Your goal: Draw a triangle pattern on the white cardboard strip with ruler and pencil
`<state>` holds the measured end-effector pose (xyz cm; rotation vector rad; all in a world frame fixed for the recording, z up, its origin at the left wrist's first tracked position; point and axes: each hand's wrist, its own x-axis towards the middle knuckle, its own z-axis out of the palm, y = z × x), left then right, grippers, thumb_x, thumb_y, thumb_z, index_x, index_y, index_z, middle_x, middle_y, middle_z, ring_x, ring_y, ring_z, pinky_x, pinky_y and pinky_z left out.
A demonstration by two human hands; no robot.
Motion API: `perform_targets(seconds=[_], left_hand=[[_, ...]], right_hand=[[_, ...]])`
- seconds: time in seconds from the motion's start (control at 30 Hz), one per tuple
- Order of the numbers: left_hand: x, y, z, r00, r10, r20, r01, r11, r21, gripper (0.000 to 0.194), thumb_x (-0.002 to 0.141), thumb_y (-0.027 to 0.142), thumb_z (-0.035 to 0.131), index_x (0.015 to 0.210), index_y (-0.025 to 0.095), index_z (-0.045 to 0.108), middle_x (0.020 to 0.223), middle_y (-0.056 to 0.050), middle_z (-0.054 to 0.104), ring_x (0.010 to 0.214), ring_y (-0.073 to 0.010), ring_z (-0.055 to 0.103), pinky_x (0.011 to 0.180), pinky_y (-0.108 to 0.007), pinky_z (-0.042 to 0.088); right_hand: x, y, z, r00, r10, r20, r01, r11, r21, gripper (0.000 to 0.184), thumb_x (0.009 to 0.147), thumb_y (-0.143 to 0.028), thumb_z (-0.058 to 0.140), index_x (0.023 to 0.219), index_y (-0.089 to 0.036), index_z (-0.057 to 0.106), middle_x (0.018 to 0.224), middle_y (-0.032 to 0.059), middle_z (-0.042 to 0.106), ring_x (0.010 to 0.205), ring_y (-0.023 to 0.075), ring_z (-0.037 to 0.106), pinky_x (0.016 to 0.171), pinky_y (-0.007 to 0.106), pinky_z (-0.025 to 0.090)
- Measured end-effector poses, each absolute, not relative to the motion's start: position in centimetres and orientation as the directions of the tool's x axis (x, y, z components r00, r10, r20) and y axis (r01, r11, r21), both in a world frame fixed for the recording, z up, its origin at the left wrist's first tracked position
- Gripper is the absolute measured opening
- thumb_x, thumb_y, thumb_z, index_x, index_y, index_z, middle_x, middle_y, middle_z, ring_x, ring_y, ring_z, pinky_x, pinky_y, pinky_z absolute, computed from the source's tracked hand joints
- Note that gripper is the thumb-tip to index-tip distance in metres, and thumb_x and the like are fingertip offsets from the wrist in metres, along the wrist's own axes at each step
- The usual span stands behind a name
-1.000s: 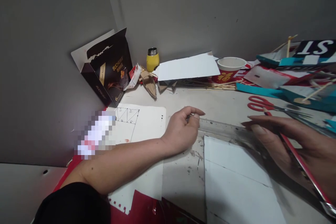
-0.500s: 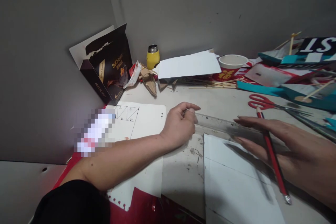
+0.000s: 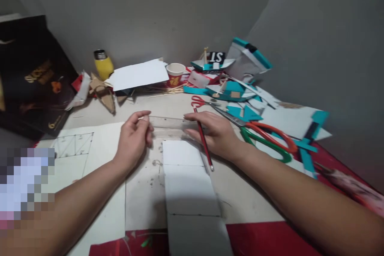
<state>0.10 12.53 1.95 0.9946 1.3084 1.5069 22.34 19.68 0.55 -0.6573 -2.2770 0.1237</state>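
A clear ruler (image 3: 168,122) spans the gap between my two hands, lifted above the white tabletop. My left hand (image 3: 133,138) pinches its left end with curled fingers. The thumb and fingers of my right hand (image 3: 220,134) are at the ruler's right end; whether they grip it I cannot tell. A red pencil (image 3: 205,144) is tucked in that same hand, slanting down toward me. Below the ruler lies a long white card strip (image 3: 192,190) with pencil lines across it. To the left, a paper sheet (image 3: 105,184) bears a drawn grid with diagonals (image 3: 75,145), partly covered by my left forearm.
Red-handled scissors (image 3: 198,102) and larger orange-and-green scissors (image 3: 270,140) lie beside my right hand. Behind stand a yellow bottle (image 3: 104,67), a paper cup (image 3: 175,75) and card boats (image 3: 231,90). A dark box (image 3: 36,76) stands at left. Card scraps (image 3: 288,120) cover the right side.
My view has swung to the right, bringing more card scraps and the large scissors into sight. My right hand has closed in around the ruler's right end, still with the pencil.
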Motion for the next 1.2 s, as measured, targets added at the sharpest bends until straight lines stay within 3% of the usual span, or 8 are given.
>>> perform_targets(seconds=[0.17, 0.43, 0.67, 0.83, 1.0, 1.2], left_hand=[[0.1, 12.6, 2.2, -0.309, 0.95, 0.041, -0.078, -0.068, 0.995, 0.029, 0.091, 0.03, 0.057, 0.12, 0.022, 0.056, 0.07, 0.004, 0.06, 0.046, -0.0085, 0.048, 0.044, -0.02, 0.043], [0.2, 12.5, 2.3, -0.328, 0.932, 0.154, 0.064, -0.141, 0.988, 0.027, 0.087, 0.026, 0.064, 0.114, 0.022, 0.06, 0.072, 0.004, 0.061, 0.047, -0.0066, 0.049, 0.046, -0.019, 0.041], [0.3, 12.3, 2.0, -0.306, 0.936, 0.174, 0.112, -0.147, 0.983, 0.029, 0.087, 0.025, 0.062, 0.115, 0.02, 0.058, 0.074, 0.006, 0.058, 0.046, -0.0055, 0.049, 0.047, -0.02, 0.041], [0.4, 12.2, 2.2, -0.301, 0.936, 0.183, 0.126, -0.151, 0.98, 0.028, 0.087, 0.023, 0.06, 0.115, 0.02, 0.057, 0.074, 0.006, 0.056, 0.045, -0.0055, 0.049, 0.046, -0.021, 0.041], [0.3, 12.2, 2.3, -0.304, 0.931, 0.2, 0.123, -0.169, 0.978, 0.028, 0.087, 0.025, 0.062, 0.115, 0.022, 0.059, 0.075, 0.005, 0.058, 0.047, -0.0062, 0.049, 0.049, -0.021, 0.042], [0.3, 12.2, 2.3, -0.283, 0.94, 0.189, 0.144, -0.153, 0.978, 0.024, 0.091, 0.032, 0.059, 0.114, 0.024, 0.061, 0.082, 0.003, 0.059, 0.053, -0.0079, 0.051, 0.052, -0.023, 0.044]], right_hand=[[22.6, 20.6, 0.1, -0.476, 0.55, 0.686, 0.404, 0.83, -0.385, 0.026, 0.088, -0.03, 0.067, 0.112, -0.019, 0.064, 0.105, 0.0116, 0.074, 0.095, 0.0246, 0.071, 0.083, 0.038, 0.057], [22.4, 20.8, 0.2, -0.372, 0.689, 0.621, 0.343, 0.724, -0.598, 0.025, 0.085, -0.029, 0.068, 0.107, -0.019, 0.065, 0.096, 0.0073, 0.074, 0.088, 0.0204, 0.07, 0.079, 0.034, 0.056], [21.1, 20.4, 1.8, -0.266, 0.813, 0.518, 0.248, 0.577, -0.778, 0.024, 0.087, -0.039, 0.064, 0.097, -0.019, 0.067, 0.089, 0.0059, 0.071, 0.077, 0.0186, 0.068, 0.07, 0.032, 0.056], [21.9, 19.9, 5.1, -0.327, 0.888, 0.322, 0.215, 0.402, -0.89, 0.023, 0.092, -0.037, 0.059, 0.1, -0.017, 0.068, 0.083, 0.005, 0.071, 0.063, 0.0138, 0.066, 0.053, 0.025, 0.053], [25.6, 18.8, 7.6, -0.538, 0.822, 0.186, 0.367, 0.427, -0.826, 0.018, 0.093, -0.029, 0.057, 0.098, -0.016, 0.068, 0.074, 0.0042, 0.071, 0.061, 0.013, 0.065, 0.055, 0.024, 0.052], [30.4, 17.6, 7.6, -0.726, 0.685, -0.058, 0.541, 0.516, -0.665, 0.034, 0.097, -0.042, 0.05, 0.084, -0.016, 0.068, 0.068, 0.0036, 0.066, 0.059, 0.0123, 0.062, 0.055, 0.024, 0.049]])
